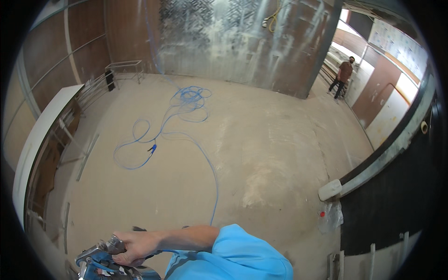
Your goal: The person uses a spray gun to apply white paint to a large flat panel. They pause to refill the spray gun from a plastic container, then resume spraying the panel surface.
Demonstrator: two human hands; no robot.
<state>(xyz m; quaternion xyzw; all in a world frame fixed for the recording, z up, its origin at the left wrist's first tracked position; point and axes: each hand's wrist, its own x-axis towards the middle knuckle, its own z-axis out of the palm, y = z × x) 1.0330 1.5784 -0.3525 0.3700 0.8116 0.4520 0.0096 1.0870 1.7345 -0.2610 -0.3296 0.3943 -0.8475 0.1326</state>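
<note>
My right hand (136, 246) reaches across to the lower left, its forearm coming out of a light-blue sleeve (247, 254). Its fingers are closed round the knurled metal end of a shiny chrome tool that looks like a spray gun (87, 257). The thumb lies on the side nearer to me. Below the hand a rounded, mirror-bright part of the metal is cut off by the lower edge. My left hand does not show.
A blue hose (215, 186) runs over the dusty floor to a tangled coil, with a blue-handled blow gun (153, 148) beside it. A long white board (37, 135) stands left. One person (344, 74) stands far right. A white container (330, 190) sits by the black panel.
</note>
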